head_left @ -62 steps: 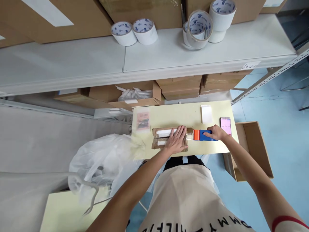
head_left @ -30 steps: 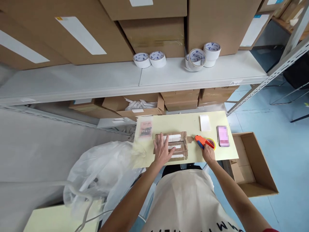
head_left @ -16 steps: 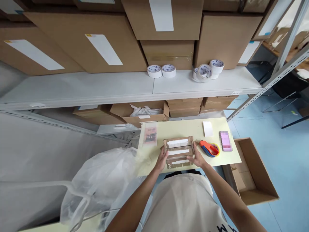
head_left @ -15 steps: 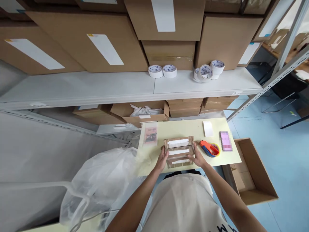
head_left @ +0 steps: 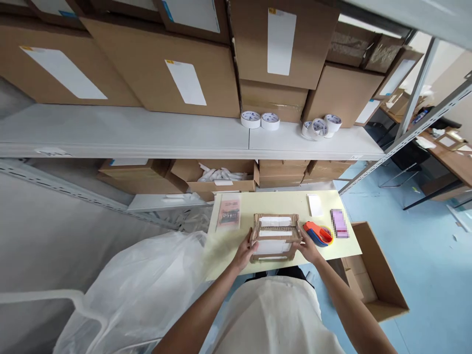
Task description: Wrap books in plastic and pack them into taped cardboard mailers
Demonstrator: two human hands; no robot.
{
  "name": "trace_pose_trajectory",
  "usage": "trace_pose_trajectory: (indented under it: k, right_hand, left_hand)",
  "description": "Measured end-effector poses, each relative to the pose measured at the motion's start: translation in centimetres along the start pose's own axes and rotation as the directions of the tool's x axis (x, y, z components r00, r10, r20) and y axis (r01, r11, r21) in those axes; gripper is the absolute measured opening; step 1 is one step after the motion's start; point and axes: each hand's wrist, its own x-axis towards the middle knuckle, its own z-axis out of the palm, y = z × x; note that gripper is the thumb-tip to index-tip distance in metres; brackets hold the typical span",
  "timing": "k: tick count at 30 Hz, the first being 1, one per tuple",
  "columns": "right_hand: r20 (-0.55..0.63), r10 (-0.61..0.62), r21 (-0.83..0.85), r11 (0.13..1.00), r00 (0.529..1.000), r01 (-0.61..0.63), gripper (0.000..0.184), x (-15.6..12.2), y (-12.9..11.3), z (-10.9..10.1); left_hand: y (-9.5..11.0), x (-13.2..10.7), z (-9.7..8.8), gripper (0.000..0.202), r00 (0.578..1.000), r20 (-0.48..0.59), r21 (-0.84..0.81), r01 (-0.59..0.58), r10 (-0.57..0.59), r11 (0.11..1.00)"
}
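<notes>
A small brown cardboard box with white strips on its flaps sits near the front of a pale yellow table. My left hand grips its left side and my right hand grips its right side, with the near edge tilted up. An orange and blue tape dispenser lies just right of the box, untouched.
A pink phone, a white pad and a clear bag with a label lie on the table. Tape rolls stand on the white shelf. An open carton is on the floor, right. A big plastic bag is left.
My right hand put down the tape dispenser and moved to the box. Both hands now hold the box by its sides and tip it up. The camera has tilted upward.
</notes>
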Motion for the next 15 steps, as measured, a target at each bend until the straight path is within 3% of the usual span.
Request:
trace_pose_trajectory:
  k: [4, 6, 13, 15]
  right_hand:
    - [-0.212, 0.043, 0.060, 0.998, 0.976, -0.031, 0.062, 1.2, -3.3, -0.4]
    - [-0.250, 0.088, 0.086, 0.994, 0.964, -0.069, 0.060, 1.7, -4.4, -0.5]
    - [-0.074, 0.327, 0.211, 0.928, 0.942, -0.306, 0.058, 2.3, -3.8, 0.1]
    - [-0.086, 0.339, 0.194, 0.928, 0.937, -0.318, 0.059, 2.3, -3.2, 0.2]
  left_hand:
    - [1.8, 1.4, -0.5, 0.071, 0.999, -0.035, -0.076, -0.043, 0.040, 0.996]
    - [2.4, 1.8, -0.3, 0.068, 0.999, -0.039, -0.087, -0.014, 0.011, 0.996]
    - [2.4, 2.5, 0.8, 0.071, 0.989, 0.044, -0.041, 0.144, -0.142, 0.989]
    - [2.2, 2.3, 0.8, 0.072, 0.987, 0.029, -0.031, 0.156, -0.155, 0.987]
